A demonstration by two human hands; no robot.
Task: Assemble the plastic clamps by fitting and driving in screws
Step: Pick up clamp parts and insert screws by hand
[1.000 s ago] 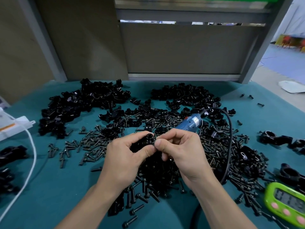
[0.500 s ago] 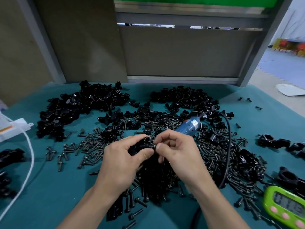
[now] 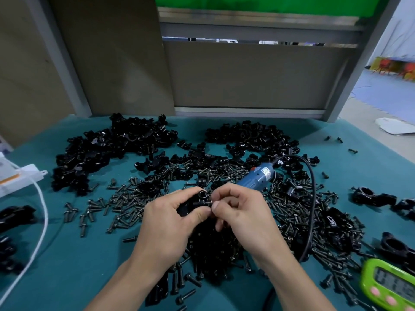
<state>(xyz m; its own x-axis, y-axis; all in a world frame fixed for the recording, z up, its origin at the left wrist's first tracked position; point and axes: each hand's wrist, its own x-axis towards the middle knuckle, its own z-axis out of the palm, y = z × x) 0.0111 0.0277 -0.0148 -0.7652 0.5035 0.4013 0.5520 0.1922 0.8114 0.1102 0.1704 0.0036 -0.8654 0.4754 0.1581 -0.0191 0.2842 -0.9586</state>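
Note:
My left hand (image 3: pixel 170 223) grips a black plastic clamp (image 3: pixel 197 199) over the middle of the table, its round socket facing up. My right hand (image 3: pixel 242 212) pinches a small black screw (image 3: pixel 210 202) between thumb and forefinger, its tip at the clamp's right side. Under both hands lies a heap of black screws (image 3: pixel 213 250). Loose clamp parts form piles at the back left (image 3: pixel 107 149) and back centre (image 3: pixel 249 138). A blue electric screwdriver (image 3: pixel 258 176) lies just behind my right hand.
The screwdriver's black cable (image 3: pixel 311 198) loops down the right side. Assembled clamps (image 3: pixel 370 197) sit at the right edge, a green timer (image 3: pixel 390 286) at the front right. A white cable (image 3: pixel 42 218) and white box (image 3: pixel 15 178) are at left, on teal cloth (image 3: pixel 67 265).
Both hands stay together at the centre. My right hand's fingers have shifted slightly, so the screw now shows at the clamp's side. The camera tilted a little.

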